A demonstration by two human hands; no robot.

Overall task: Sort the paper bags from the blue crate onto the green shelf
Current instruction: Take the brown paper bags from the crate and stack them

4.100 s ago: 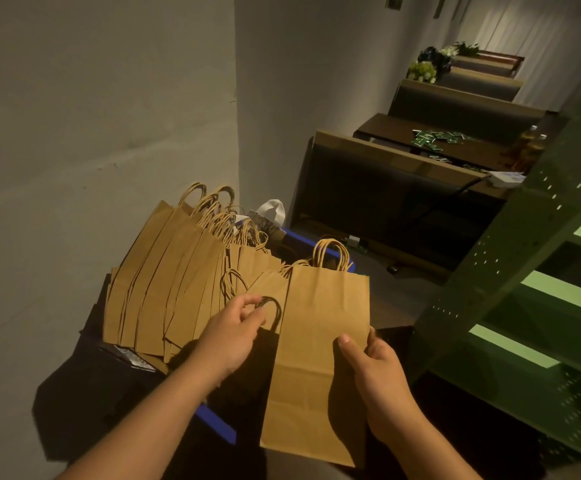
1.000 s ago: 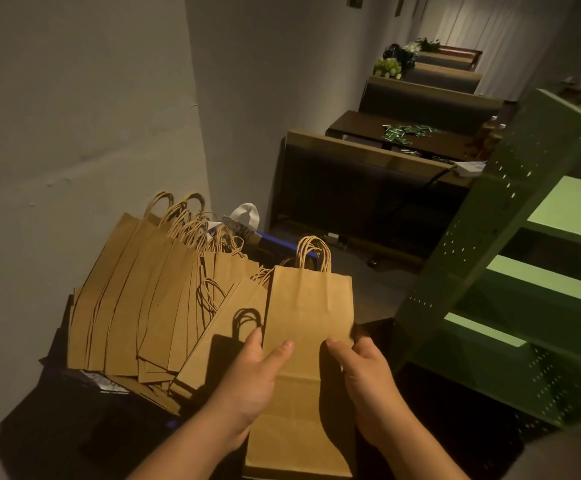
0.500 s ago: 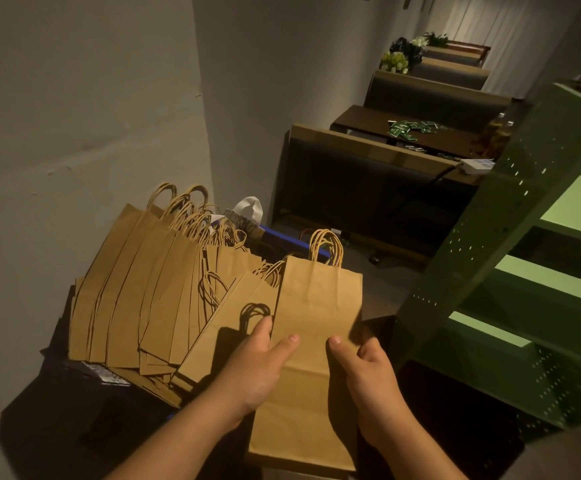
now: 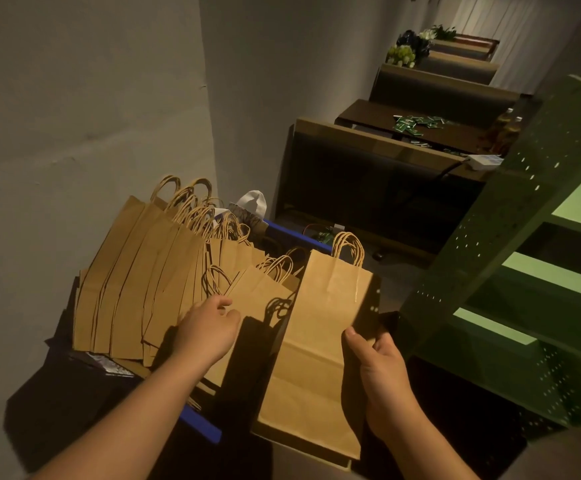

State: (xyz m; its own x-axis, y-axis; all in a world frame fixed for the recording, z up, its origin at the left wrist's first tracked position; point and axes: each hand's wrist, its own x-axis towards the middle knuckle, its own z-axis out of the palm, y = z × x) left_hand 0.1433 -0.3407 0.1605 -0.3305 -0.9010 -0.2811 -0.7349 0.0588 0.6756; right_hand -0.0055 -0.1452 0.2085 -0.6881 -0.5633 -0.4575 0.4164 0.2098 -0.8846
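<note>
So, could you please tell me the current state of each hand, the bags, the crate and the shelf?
Right hand: grips the single paper bag by its right edge.
Single paper bag: flat, folded, lifted clear of the crate.
Left hand: fingers relaxed, over the fanned bags.
Fanned bags: folded, leaning in the blue crate.
Green shelf: visible boards bare.

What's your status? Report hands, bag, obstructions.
Right hand grips one flat paper bag by its edge. Left hand open, reaching into the bags in the blue crate. Green shelf to the right, nothing blocking it.
</note>
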